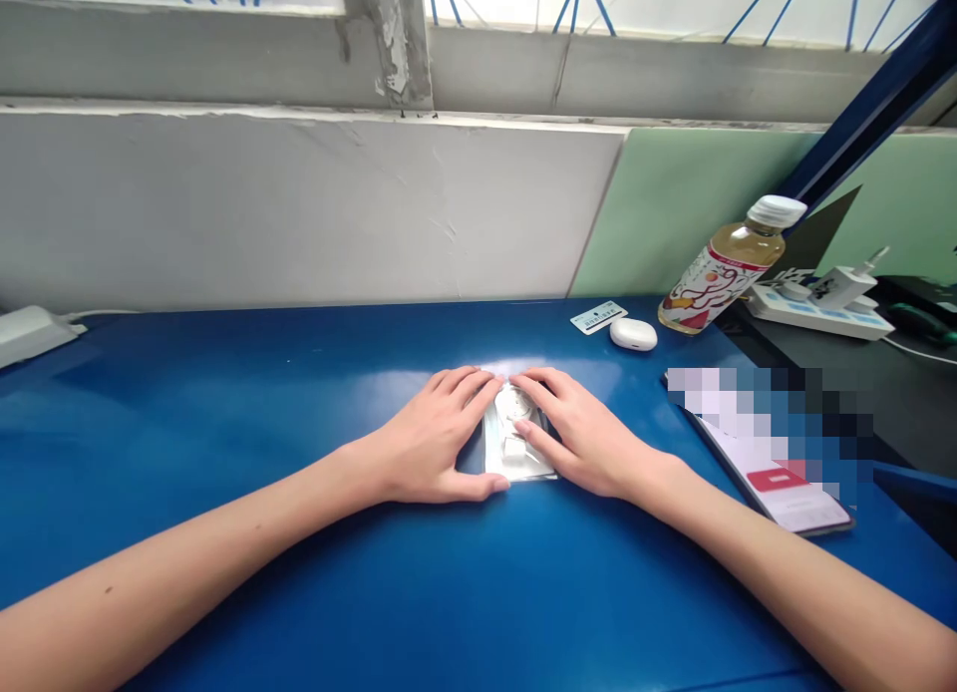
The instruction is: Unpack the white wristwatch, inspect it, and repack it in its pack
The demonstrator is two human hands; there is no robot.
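Observation:
A small clear plastic bag (514,463) lies flat on the blue table, with white things inside: a round, coil-like one above a small square one. My left hand (434,438) rests at the bag's left side, fingers stretched out. Its fingertips reach the upper left of the bag and its thumb the lower left corner. From the other side, my right hand (587,428) lies partly over the bag's right part, fingers apart, thumb or fingertips touching the plastic. Both hands hide the bag's side edges.
Behind the hands are a printed card (598,317) and a white earbud case (633,334). A drink bottle (722,273) leans at the right, near a power strip (818,311). A phone (770,463) lies beside my right forearm. A white device (37,335) sits far left.

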